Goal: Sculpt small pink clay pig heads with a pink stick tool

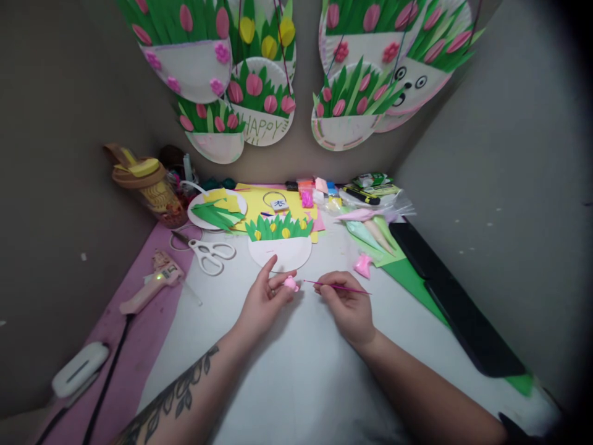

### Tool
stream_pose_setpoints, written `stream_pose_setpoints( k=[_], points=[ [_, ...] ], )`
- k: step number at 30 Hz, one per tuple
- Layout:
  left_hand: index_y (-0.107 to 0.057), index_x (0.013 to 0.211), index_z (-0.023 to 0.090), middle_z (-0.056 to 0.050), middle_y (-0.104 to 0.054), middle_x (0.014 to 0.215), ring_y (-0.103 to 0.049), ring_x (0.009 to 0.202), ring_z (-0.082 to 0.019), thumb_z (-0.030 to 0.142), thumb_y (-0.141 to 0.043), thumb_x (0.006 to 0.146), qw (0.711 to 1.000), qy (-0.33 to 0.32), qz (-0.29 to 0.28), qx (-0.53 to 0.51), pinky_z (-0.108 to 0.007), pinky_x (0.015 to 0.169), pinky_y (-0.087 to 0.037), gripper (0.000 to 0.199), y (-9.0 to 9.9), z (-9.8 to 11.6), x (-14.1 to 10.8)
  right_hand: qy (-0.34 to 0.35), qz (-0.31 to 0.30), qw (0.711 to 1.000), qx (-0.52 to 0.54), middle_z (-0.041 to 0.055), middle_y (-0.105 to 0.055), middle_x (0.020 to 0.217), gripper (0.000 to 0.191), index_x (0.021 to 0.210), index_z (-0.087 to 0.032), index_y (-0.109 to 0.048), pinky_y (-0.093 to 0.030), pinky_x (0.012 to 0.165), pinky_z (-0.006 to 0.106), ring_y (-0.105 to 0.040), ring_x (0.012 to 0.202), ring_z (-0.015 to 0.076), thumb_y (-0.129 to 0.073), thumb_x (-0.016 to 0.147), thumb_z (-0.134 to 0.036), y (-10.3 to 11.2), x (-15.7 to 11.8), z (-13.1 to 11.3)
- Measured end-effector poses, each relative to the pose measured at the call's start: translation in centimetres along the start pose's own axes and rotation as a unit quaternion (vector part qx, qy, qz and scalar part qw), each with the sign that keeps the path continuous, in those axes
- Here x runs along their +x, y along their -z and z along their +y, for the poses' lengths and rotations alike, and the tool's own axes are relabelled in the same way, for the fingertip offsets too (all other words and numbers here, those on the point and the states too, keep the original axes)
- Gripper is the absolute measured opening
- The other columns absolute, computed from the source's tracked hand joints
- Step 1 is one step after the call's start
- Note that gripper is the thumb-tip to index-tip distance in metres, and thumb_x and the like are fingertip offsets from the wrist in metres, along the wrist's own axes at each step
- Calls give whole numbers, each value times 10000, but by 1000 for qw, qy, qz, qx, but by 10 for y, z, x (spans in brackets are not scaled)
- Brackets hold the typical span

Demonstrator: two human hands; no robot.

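Observation:
Between the thumb and fingers of my left hand (269, 293) is a small pink clay figure (291, 283) with rounded bumps like ears. My right hand (347, 303) pinches a thin magenta stick tool (345, 287), its tip pointing left and a short gap away from the figure. Just beyond my hands lies a half paper-plate basket (280, 252) with green paper grass and yellow paper tulips. A bag of pink clay (362, 266) rests to the right of my right hand.
White scissors (210, 254) and a pink hot glue gun (155, 284) lie on the left. A plate with green paper strips (217, 210) stands behind them. Piping-bag-like clay packs (370, 228) and a long black object (467, 315) are right. Paper-plate tulip baskets (349, 133) hang on the wall.

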State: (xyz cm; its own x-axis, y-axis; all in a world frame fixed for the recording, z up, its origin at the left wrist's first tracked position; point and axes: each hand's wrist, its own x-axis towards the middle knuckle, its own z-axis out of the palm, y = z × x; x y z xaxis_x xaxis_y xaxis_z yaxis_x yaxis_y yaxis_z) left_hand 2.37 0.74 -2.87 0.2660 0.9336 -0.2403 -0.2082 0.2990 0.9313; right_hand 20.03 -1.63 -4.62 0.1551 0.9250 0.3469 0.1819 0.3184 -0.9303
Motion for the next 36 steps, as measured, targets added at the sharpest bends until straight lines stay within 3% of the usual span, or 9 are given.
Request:
stream_pose_setpoints(
  k=[4,11,36],
  points=[
    [-206,1476,191,-147,-655,1207,-663,898,-162,332,-701,794,1000,3,11,26,-271,728,-500,855,-2,1,1,20,-20,1000,-10,8,-646,783,45,823,-230,-624,-499,685,288,-624,736,151,-605,859,-210,0,-1,-2],
    [-213,1451,252,-83,-653,1137,-646,710,-93,295,-740,734,999,-11,-16,34,-232,658,-491,890,1,-2,-1,41,-52,997,-28,3,-650,761,59,826,-230,-620,-488,673,275,-616,723,146,-590,858,-192,-3,0,-8],
    [-263,1416,250,-64,-672,1060,-639,701,-100,313,-753,708,999,-2,-7,38,-256,692,-506,863,-1,2,-2,56,-63,993,-80,5,-652,725,79,793,-211,-623,-491,644,267,-616,682,140,-575,856,-210,-5,3,-10]
  ],
)
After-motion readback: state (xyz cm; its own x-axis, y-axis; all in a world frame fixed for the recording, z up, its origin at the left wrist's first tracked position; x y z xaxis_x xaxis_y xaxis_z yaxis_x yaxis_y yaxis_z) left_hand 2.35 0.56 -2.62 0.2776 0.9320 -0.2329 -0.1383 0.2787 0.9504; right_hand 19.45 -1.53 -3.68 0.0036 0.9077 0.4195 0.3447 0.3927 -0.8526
